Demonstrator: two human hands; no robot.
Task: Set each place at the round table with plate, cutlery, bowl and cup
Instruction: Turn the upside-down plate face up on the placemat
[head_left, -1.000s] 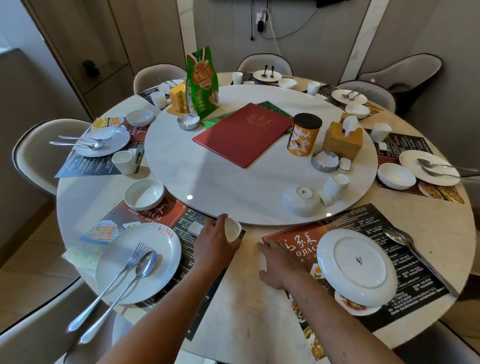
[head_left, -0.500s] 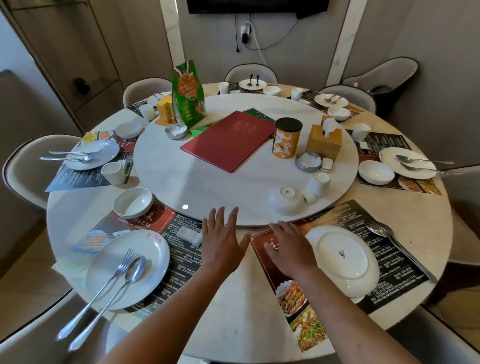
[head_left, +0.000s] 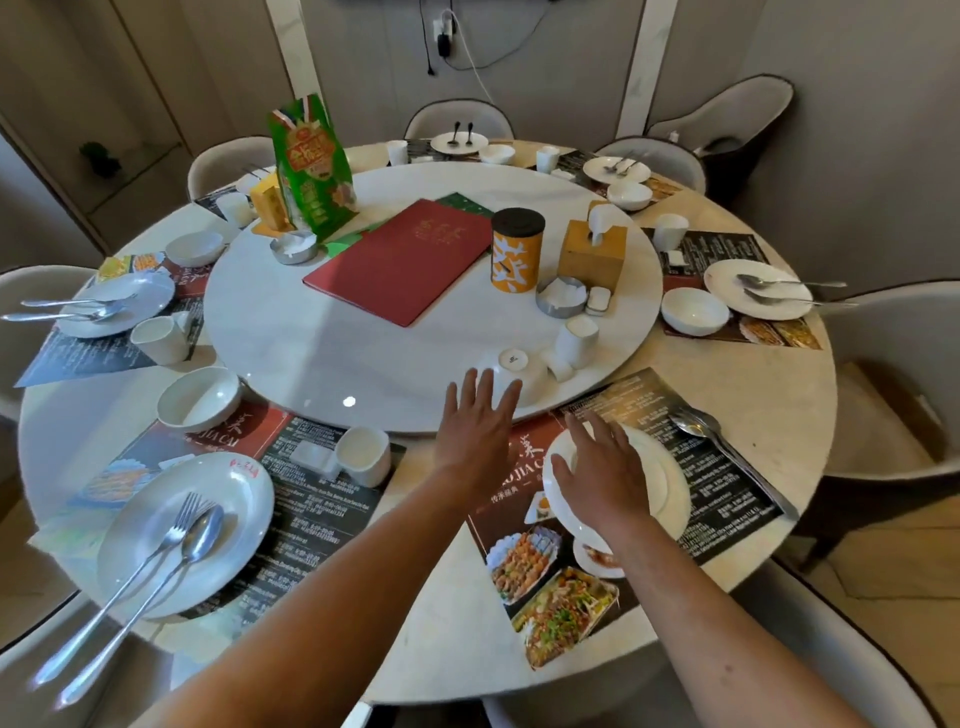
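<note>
We face a round marble table between grey walls; our left hand, fingers straight, has advanced to the upturned white bowl, right hand, fingers spread, now atop the inverted white plate.

Grey-beige panelled walls close the far side of the room, crossed by two pale marble-like vertical strips. A wall socket with a plug sits high at the far centre, a white cable looping from it. Grey upholstered chairs ring the round table. At far left stands a cabinet with a glass shelf. Light tiled floor shows at near right.
</note>
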